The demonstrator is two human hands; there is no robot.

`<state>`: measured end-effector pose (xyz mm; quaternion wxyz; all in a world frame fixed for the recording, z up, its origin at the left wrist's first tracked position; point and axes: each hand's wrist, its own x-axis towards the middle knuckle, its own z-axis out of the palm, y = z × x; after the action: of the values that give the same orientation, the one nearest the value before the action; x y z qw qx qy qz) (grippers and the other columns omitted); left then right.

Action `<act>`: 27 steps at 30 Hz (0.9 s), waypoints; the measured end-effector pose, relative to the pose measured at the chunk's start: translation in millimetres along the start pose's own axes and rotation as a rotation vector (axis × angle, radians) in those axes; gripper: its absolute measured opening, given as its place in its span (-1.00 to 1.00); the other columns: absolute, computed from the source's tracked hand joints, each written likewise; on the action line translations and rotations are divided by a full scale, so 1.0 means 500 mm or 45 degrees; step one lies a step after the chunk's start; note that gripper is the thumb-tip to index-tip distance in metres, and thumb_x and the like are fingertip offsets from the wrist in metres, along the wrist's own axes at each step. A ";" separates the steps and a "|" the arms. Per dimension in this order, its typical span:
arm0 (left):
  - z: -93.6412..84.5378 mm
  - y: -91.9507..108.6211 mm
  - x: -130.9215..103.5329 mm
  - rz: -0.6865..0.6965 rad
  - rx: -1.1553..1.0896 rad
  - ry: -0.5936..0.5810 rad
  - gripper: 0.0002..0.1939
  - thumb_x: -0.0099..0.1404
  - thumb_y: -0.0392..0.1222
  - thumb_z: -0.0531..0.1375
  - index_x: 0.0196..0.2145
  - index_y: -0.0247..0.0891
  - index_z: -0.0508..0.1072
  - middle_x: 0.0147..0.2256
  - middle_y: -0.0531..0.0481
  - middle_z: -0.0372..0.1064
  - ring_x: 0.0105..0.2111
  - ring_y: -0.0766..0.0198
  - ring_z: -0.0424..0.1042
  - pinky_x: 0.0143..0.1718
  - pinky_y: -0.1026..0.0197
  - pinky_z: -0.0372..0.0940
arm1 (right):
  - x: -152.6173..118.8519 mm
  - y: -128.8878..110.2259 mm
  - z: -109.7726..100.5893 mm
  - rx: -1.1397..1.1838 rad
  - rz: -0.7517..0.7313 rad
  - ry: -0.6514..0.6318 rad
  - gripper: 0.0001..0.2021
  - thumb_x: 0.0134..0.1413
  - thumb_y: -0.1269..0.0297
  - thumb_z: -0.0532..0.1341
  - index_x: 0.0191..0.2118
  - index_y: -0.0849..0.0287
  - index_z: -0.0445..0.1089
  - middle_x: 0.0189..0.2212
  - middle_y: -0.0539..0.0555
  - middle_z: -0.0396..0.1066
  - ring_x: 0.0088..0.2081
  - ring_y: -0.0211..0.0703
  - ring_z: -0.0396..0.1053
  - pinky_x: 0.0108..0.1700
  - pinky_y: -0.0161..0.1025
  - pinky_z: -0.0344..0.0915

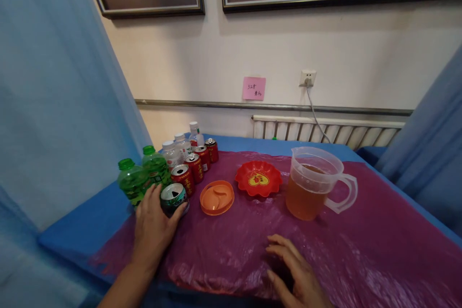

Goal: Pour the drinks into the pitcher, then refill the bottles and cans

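My left hand is wrapped round a green drink can that stands upright, thumb on its right side and fingers on its left. The can's top shows an open mouth. Over the near part of the table, my right hand has its fingers curved and apart, with nothing in them. Right of the can lies a round orange divided dish or lid. Beyond it is a red scalloped plate with a yellow heart. A clear plastic pitcher of amber liquid stands on the right, handle pointing right.
Several red cans run in a row behind the green one. Green bottles and clear white-capped bottles stand left of them. Purple plastic sheeting covers the blue table. Blue curtains hang at both sides.
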<state>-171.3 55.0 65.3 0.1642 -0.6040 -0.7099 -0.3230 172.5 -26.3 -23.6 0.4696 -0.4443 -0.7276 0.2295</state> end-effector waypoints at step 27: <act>-0.097 0.267 -0.025 0.039 -1.177 -1.183 -0.73 0.24 0.04 0.22 -0.36 -0.25 0.44 -0.42 0.09 0.34 -0.40 0.28 0.29 -0.35 0.28 0.20 | 0.068 -0.055 -0.105 -0.113 -0.105 0.121 0.02 0.11 0.12 0.39 0.49 -0.03 -0.28 0.45 0.24 -0.07 0.42 0.29 0.00 0.31 0.30 0.18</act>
<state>-47.8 21.9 128.1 -0.4314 -0.6991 -0.4862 -0.2977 201.5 -15.2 37.3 0.4924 -0.4448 -0.7316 0.1563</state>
